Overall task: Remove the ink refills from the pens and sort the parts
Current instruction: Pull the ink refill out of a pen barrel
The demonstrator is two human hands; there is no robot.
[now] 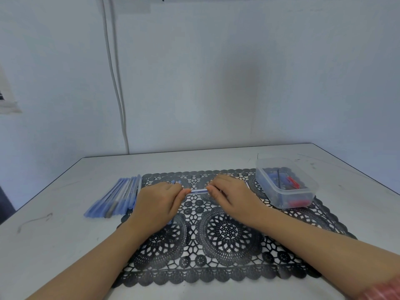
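Two hands are held over the far half of a black lace mat [225, 230], with one clear pen [198, 191] gripped between them. The pen lies about level and crosswise to the view. Whether it touches the mat cannot be told.

Left hand [158, 202]: grip closed on the pen's left end, with thumb and fingers pinched round it. Right hand [231, 195]: grip closed on the right end, with fingers curled over the barrel. Only a short stretch of barrel is seen between the two hands.

A pile of pens [116, 198] is laid side by side on the bench [54, 245], just beside the mat's far-left edge, with the blue ends toward the near left.

A clear plastic tub [263, 176] is set on the mat's far-right corner, near the right hand but apart from it. Small blue and red parts and one thin dark stick are seen inside. Their kind is too blurred to tell.

A red sleeve edge [381, 291] is seen on the right forearm at the frame's corner.
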